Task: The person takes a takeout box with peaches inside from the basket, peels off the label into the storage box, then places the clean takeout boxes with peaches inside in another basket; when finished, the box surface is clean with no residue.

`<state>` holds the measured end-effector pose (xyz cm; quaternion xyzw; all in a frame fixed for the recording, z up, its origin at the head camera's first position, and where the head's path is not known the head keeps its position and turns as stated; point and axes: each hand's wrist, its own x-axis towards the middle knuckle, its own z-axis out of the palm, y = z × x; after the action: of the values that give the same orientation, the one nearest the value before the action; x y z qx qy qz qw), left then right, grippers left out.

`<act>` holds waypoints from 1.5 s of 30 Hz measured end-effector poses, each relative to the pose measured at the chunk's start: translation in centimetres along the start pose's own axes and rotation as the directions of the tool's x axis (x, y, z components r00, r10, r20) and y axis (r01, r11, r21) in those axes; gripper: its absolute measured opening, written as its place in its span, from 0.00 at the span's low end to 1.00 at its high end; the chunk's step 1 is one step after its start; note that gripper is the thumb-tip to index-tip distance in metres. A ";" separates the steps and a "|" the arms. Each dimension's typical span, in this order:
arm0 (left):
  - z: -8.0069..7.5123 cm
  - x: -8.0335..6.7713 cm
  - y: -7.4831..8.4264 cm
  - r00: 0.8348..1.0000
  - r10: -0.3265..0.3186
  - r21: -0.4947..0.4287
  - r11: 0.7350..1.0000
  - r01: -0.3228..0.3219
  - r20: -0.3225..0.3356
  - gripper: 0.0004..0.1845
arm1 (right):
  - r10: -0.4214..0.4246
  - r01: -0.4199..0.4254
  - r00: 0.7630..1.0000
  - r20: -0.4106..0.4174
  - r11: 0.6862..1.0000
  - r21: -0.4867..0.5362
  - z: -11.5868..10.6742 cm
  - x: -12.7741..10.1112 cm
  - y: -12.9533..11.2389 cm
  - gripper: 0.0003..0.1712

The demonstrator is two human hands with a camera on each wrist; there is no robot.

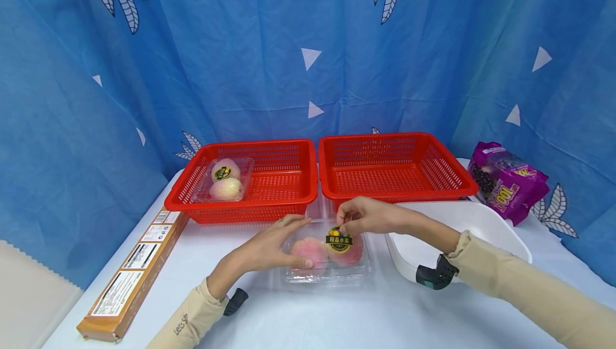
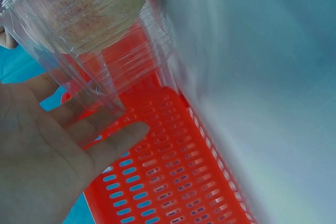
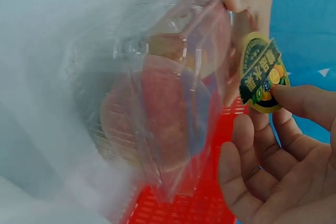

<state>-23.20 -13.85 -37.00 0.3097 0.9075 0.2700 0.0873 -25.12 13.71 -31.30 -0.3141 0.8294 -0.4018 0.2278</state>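
Note:
A clear plastic fruit box [image 1: 329, 275] sits on the white table, with two pink peaches [image 1: 309, 253] inside. My right hand [image 1: 369, 215] pinches the edge of a black and gold label [image 3: 261, 77] between thumb and fingers, over the right part of the lid. In the right wrist view most of this label stands apart from the lid. At the box's left side is my left hand [image 1: 264, 247], its thumb on the lid and its other fingers extended toward the far edge. Those fingers [image 2: 118, 145] look straight in the left wrist view.
Behind the box stand two red baskets; the left basket [image 1: 260, 212] holds another clear box [image 1: 247, 170] with labelled fruit. A white tub [image 1: 401, 261] lies under my right forearm. Far right is a purple bag [image 1: 512, 191]; a long orange carton [image 1: 137, 274] lies left.

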 end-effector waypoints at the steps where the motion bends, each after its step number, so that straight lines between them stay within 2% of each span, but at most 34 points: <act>1: 0.0 0.0 0.0 1.000 0.000 0.001 1.000 0.000 -0.001 0.48 | 0.002 -0.002 1.000 0.000 1.000 0.005 -0.1 -0.1 0.0 0.02; 7: 0.0 -0.1 0.0 1.000 0.003 0.006 1.000 -0.003 -0.002 0.49 | 0.029 -0.028 1.000 -0.010 0.999 0.034 -1.4 -1.2 -0.2 0.04; 12: 0.0 -0.1 0.0 1.000 -0.001 0.005 1.000 0.001 -0.001 0.49 | 0.068 -0.068 0.998 -0.006 0.998 0.008 -2.8 -2.5 0.3 0.06; 18: 0.0 -0.1 -0.1 1.000 -0.006 0.002 1.000 0.006 0.001 0.49 | 0.142 -0.140 0.988 0.064 0.990 -0.035 -5.1 -3.9 1.7 0.07; 23: 0.0 -0.1 -0.1 1.000 -0.004 0.002 1.000 0.004 -0.001 0.49 | 0.229 -0.228 0.961 0.153 0.973 -0.024 -7.0 -4.7 3.1 0.07; 29: 0.0 -0.1 0.0 1.000 0.003 -0.002 1.000 -0.003 -0.002 0.49 | 0.278 -0.284 0.932 0.232 0.959 -0.008 -8.4 -5.3 4.9 0.07; 36: 0.0 -0.1 0.0 1.000 0.002 0.001 1.000 -0.002 0.001 0.49 | 0.361 -0.371 0.897 0.255 0.929 -0.010 -9.0 -5.6 6.8 0.07; 45: 0.1 0.0 -0.1 1.000 -0.003 0.005 1.000 0.003 0.004 0.49 | 0.458 -0.434 0.857 0.235 0.888 -0.151 -8.2 -5.4 8.2 0.10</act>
<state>-23.19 -13.87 -37.12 0.3091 0.9084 0.2671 0.0886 -29.25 25.68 -32.55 -0.1744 0.8593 -0.2536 0.4085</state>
